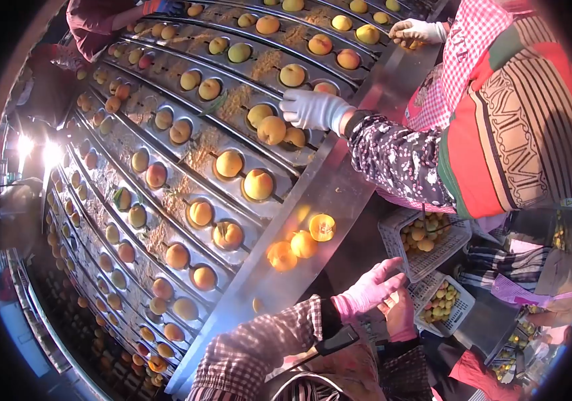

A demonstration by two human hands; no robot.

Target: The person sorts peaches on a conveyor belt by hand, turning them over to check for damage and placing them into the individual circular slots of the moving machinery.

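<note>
My left hand (369, 291), in a pink glove with a checked sleeve behind it, is raised in front of my body with its fingers stretched out. Just below it my right hand (401, 315), also pink-gloved, points upward close to the left palm. Its fingers are partly hidden, but look apart; I see no thing held in either hand. Beyond my hands, several cut peach pieces (304, 244) lie on the metal ledge (266, 277). A dark elongated object (336, 341) lies across my front below the left wrist.
Past the ledge, a conveyor (185, 267) carries rows of peaches (258, 184) in metal cups. At right, a co-worker's white-gloved hand (316, 110) reaches to the peaches; another gloved hand (419, 31) is farther along. Fruit crates (426, 260) stand low beside me. Bright lights glare at left.
</note>
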